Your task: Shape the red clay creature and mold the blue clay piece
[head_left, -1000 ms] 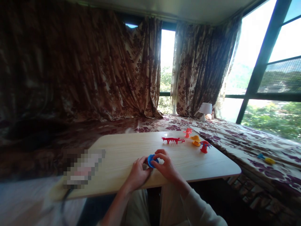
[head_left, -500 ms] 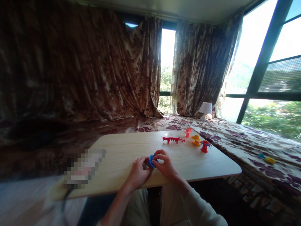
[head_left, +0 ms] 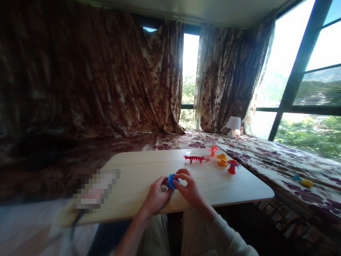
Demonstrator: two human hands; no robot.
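Observation:
Above the near part of the table, both my hands are closed around a blue piece of modelling clay (head_left: 172,181), which looks rounded with a raised rim. My left hand (head_left: 158,193) grips its left side between thumb and fingers. The fingertips and thumb of my right hand (head_left: 188,186) pinch it from the right. Parts of the blue piece are hidden by the fingers. Farther back on the table stands a long red many-legged figure (head_left: 196,159). To its right are a pink figure (head_left: 213,150), a yellow figure (head_left: 222,160) and a red figure with blue strips (head_left: 232,166).
The pale wooden table (head_left: 138,167) has rounded corners. A blurred-out object (head_left: 96,192) with a dark cable lies at its left end. Beyond, a flowered cover holds a white lamp (head_left: 233,123) and a small blue and yellow item (head_left: 306,182). Patterned curtains (head_left: 154,78) hang behind.
The blue piece has turned slightly between my fingers, so more of its rounded top shows. My hands stay in nearly the same place, and the figures have not moved.

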